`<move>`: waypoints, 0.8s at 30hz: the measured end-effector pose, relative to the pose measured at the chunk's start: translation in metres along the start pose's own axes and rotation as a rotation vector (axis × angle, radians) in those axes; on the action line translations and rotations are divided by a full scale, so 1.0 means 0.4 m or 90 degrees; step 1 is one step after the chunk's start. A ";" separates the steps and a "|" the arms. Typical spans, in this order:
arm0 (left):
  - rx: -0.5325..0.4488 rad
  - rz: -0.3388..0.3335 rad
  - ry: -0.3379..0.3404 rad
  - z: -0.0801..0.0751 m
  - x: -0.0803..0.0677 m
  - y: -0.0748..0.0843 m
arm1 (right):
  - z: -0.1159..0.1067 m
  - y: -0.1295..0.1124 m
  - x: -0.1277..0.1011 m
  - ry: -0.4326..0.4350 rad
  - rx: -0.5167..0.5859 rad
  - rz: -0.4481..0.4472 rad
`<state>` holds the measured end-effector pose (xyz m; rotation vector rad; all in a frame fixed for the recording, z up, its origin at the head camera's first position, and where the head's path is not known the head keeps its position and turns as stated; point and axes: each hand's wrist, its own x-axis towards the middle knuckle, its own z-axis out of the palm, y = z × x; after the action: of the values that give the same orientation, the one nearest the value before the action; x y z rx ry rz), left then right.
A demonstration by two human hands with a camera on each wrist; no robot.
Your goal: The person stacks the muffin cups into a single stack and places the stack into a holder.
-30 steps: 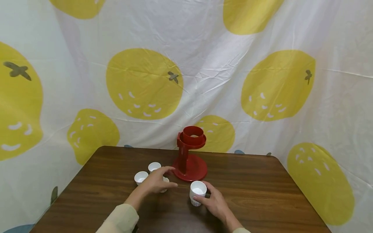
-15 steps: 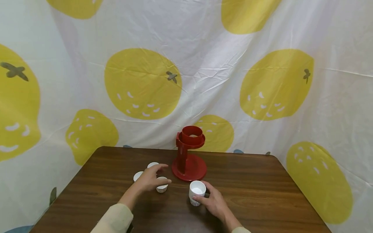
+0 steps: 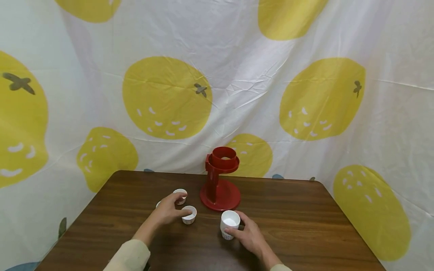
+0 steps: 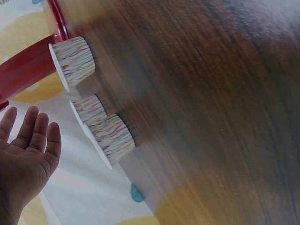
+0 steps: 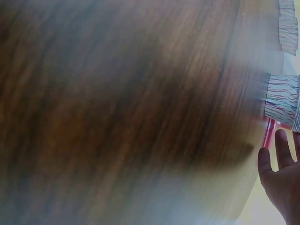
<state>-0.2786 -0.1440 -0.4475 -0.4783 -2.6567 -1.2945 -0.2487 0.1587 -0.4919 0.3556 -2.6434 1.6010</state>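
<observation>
Table (image 3: pixel 305 226) of dark wood, lemon-print curtain (image 3: pixel 237 75) behind

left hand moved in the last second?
Yes. The left hand has pulled back toward the person and leftward, away from the red stand, uncovering the nearest small cup.

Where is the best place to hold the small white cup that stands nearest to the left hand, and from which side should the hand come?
Probably by its ribbed side wall, just under the rim. The small cup stands upright and open on the table, low and wide, tapering downward. The left hand is at its left, so come from there and above, thumb and fingers on opposite sides.
</observation>
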 end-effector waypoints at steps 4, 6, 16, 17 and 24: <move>0.019 -0.022 0.004 0.001 -0.005 -0.005 | -0.002 0.007 0.004 -0.002 -0.004 0.010; 0.026 -0.028 0.004 0.003 -0.006 -0.009 | -0.003 0.008 0.005 -0.003 -0.003 0.010; 0.034 -0.036 -0.005 0.011 -0.011 -0.033 | -0.004 0.008 0.006 -0.006 0.000 0.011; 0.038 -0.038 -0.007 0.013 -0.011 -0.036 | -0.004 0.008 0.006 -0.006 -0.001 0.011; 0.047 -0.023 -0.010 0.028 -0.015 -0.044 | -0.003 0.009 0.008 -0.008 -0.003 0.007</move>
<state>-0.2789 -0.1468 -0.4689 -0.4342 -2.7268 -1.2017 -0.2526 0.1608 -0.4941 0.3523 -2.6633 1.6005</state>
